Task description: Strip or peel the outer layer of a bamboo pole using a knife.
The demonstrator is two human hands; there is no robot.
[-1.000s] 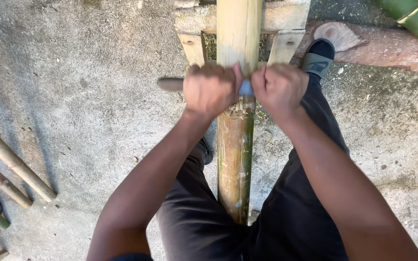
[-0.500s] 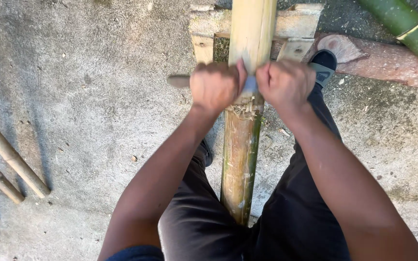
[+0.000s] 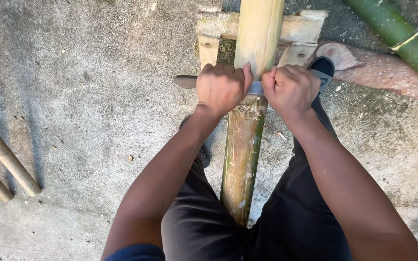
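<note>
With left hand and right hand each fisted on the blade across the bamboo, scraping looks underway, calling for an even pull toward the body.

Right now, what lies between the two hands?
In the head view, the bamboo pole runs between the left hand and right hand, crossed by the grey blade they hold.

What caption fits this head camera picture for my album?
Left hand and right hand grip a blade across a bamboo pole.
</note>
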